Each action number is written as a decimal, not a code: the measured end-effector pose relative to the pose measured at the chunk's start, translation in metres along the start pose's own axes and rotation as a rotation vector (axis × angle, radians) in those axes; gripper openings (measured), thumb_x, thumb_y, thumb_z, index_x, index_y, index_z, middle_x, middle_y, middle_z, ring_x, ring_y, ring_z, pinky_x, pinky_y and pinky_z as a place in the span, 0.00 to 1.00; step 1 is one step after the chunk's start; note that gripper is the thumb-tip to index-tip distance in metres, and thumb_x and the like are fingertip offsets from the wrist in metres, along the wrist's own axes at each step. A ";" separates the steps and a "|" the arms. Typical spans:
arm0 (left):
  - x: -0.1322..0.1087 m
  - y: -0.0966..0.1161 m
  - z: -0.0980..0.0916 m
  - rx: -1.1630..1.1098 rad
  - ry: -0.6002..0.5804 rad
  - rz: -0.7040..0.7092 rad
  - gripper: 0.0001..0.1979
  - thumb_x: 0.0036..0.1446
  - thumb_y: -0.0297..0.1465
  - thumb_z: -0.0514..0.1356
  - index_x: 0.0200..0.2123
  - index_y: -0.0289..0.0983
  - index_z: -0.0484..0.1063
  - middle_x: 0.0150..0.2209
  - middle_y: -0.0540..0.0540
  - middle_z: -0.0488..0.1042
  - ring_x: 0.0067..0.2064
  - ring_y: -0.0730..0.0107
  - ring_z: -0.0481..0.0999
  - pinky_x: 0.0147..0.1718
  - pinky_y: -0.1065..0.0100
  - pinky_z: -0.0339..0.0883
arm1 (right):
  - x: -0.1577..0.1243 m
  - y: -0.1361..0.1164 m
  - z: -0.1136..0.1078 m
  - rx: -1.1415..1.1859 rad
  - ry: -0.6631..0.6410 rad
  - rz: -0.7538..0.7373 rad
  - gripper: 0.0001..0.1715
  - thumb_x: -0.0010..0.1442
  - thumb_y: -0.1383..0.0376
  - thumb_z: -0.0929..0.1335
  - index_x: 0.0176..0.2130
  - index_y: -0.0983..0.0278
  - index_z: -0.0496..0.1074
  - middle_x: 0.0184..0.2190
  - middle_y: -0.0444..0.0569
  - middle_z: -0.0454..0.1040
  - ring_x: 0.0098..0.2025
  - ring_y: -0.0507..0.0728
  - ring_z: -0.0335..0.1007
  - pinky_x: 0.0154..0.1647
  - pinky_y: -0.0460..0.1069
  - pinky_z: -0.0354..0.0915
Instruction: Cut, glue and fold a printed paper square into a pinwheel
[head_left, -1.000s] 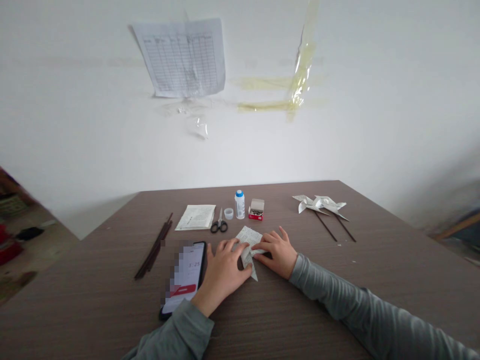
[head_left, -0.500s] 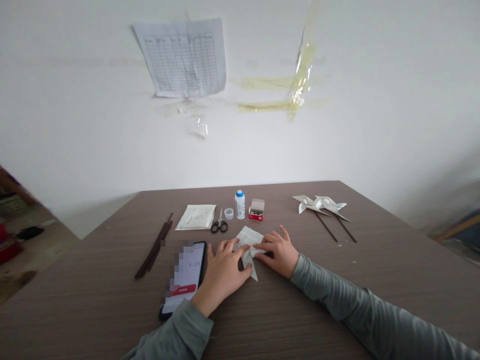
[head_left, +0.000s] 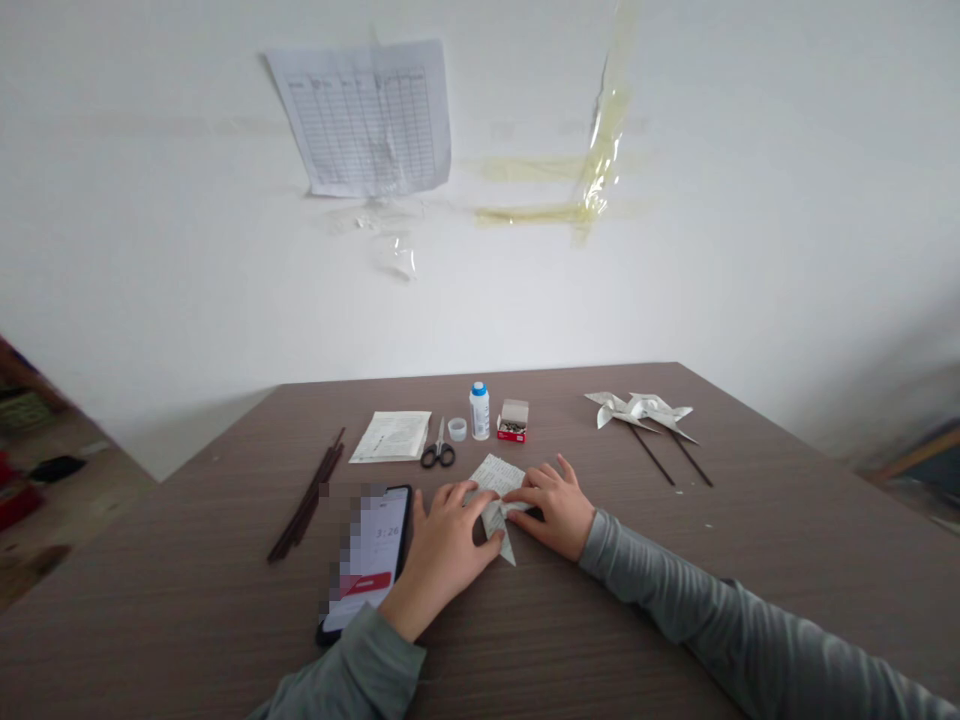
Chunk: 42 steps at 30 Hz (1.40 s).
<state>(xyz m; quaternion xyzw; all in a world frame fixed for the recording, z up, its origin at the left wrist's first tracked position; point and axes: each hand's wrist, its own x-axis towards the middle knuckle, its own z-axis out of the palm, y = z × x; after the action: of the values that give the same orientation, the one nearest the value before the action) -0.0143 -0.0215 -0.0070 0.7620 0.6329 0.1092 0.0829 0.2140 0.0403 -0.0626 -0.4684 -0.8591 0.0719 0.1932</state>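
A small folded piece of printed paper (head_left: 495,478) lies on the brown table (head_left: 615,620) in front of me. My left hand (head_left: 442,545) lies flat on its left part, fingers stretched out and pressing down. My right hand (head_left: 551,505) rests on its right part, fingertips pinched on a fold of the paper near the middle. A pointed corner of the paper sticks out toward me between the two hands.
A phone (head_left: 371,558) with a lit timer screen lies left of my left hand. Behind the paper are dark sticks (head_left: 309,495), paper sheets (head_left: 392,436), scissors (head_left: 439,448), a cap (head_left: 457,428), a glue bottle (head_left: 479,410) and a pin box (head_left: 513,419). Finished pinwheels (head_left: 641,410) lie at the right.
Both hands stay on the folded paper with only slight finger shifts. The phone's timer has ticked from 3:25 to 3:26.
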 end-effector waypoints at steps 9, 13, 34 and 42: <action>-0.001 0.001 -0.003 0.017 -0.040 -0.004 0.22 0.79 0.30 0.72 0.71 0.51 0.93 0.81 0.35 0.85 0.84 0.31 0.80 0.88 0.10 0.59 | 0.001 0.001 -0.001 0.034 -0.027 0.020 0.15 0.81 0.57 0.82 0.63 0.42 0.97 0.54 0.53 0.94 0.64 0.72 0.89 0.91 0.90 0.61; 0.000 0.001 -0.004 0.011 -0.059 -0.013 0.23 0.79 0.31 0.73 0.71 0.51 0.93 0.82 0.35 0.84 0.86 0.29 0.78 0.88 0.09 0.58 | 0.001 0.002 -0.001 0.054 -0.022 0.037 0.15 0.81 0.57 0.82 0.63 0.42 0.97 0.54 0.54 0.94 0.64 0.74 0.89 0.92 0.91 0.56; -0.003 0.003 -0.008 0.053 -0.055 -0.003 0.22 0.81 0.30 0.70 0.72 0.51 0.92 0.82 0.37 0.85 0.86 0.35 0.78 0.90 0.16 0.60 | 0.002 0.006 0.005 0.017 0.004 -0.009 0.13 0.84 0.54 0.80 0.61 0.40 0.98 0.53 0.54 0.93 0.63 0.74 0.88 0.89 0.94 0.61; -0.001 0.000 -0.008 0.027 -0.048 0.022 0.21 0.80 0.31 0.72 0.70 0.50 0.93 0.80 0.35 0.85 0.83 0.31 0.79 0.89 0.15 0.60 | 0.002 0.003 0.001 0.019 -0.007 0.014 0.13 0.83 0.54 0.80 0.60 0.38 0.97 0.53 0.54 0.93 0.63 0.76 0.89 0.89 0.94 0.59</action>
<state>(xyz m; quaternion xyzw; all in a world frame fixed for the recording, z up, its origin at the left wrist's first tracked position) -0.0162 -0.0226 0.0007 0.7725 0.6235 0.0832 0.0866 0.2149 0.0439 -0.0635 -0.4724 -0.8557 0.0830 0.1941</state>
